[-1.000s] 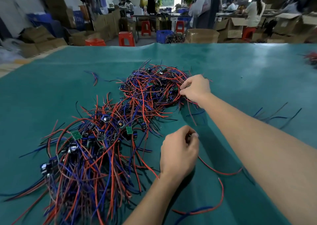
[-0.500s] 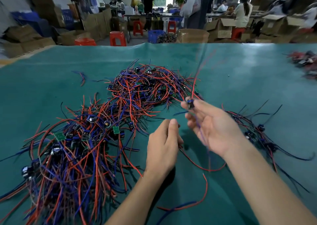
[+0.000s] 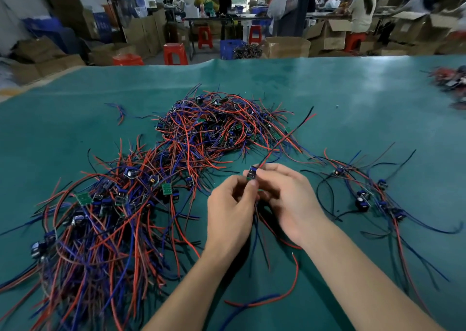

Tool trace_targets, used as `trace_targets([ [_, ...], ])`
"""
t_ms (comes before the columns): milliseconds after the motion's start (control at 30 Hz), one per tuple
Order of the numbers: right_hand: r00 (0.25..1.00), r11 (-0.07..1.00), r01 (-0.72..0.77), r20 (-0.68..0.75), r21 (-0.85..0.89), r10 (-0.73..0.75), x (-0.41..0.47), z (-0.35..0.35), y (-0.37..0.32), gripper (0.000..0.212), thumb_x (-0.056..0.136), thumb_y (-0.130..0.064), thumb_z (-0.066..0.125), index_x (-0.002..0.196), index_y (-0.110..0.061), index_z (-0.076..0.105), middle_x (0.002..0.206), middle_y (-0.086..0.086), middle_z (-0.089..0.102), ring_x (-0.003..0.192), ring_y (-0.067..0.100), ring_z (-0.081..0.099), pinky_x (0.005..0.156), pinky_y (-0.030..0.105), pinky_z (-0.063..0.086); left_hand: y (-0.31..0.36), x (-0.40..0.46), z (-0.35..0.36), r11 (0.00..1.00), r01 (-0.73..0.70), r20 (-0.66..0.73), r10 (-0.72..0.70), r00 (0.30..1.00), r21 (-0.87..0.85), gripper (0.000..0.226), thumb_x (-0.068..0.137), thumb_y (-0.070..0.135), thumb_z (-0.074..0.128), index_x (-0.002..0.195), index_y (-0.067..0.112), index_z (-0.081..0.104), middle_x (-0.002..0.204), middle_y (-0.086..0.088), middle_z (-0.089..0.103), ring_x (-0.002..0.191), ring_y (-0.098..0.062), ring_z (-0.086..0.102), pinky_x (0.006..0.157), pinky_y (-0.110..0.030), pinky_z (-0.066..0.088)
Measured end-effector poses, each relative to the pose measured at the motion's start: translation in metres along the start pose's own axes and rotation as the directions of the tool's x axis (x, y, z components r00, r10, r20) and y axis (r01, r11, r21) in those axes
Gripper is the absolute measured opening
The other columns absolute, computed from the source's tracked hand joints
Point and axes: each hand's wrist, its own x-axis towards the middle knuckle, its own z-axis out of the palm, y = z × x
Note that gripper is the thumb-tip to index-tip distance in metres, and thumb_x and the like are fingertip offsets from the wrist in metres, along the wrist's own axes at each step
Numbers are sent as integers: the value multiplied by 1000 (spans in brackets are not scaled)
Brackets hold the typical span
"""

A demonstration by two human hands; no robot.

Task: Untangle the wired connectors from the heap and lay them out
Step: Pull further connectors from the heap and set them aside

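A big heap of red, blue and black wired connectors sprawls over the left and middle of the green table. One small blue connector is lifted above the table in front of me. My left hand pinches it from the left and my right hand pinches it from the right. Its red and black wires rise toward the upper right, and others hang down between my hands. A row of separated connectors lies on the table to the right.
A loose red and blue wire pair lies near the front edge under my arms. Another wire pile sits at the far right edge. Cardboard boxes, red stools and people fill the room beyond the table.
My right hand left the heap with one connector and drew it toward me. My left hand rose from the table and now pinches the same connector.
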Motion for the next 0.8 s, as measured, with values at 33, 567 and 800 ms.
trace_targets([
  [33,999,999,30,-19,-11,-30,1,-2,-1,20,89,-5,70,72,-15,71,86,12,72,67,20,64,55,26,53,-1,0,-1,1000,4,4,-5,1000,6,18,96,22,64,80,17,70,69,3,70,60,-12,60,63,-35,50],
  [567,745,727,399,-266,-559,-612,35,-71,-22,17,84,-18,80,69,-26,78,69,-1,74,61,10,59,53,29,53,0,-2,5,988,-39,97,25,995,149,18,92,19,68,74,16,66,52,10,51,51,-6,40,53,-22,35],
  [800,511,830,433,-663,-351,-547,34,-81,-35,11,94,-15,65,86,-14,71,75,4,71,52,8,60,47,24,48,-2,-2,4,997,17,-60,-13,998,73,22,97,22,61,75,17,62,63,-5,62,51,-7,44,52,-23,39],
])
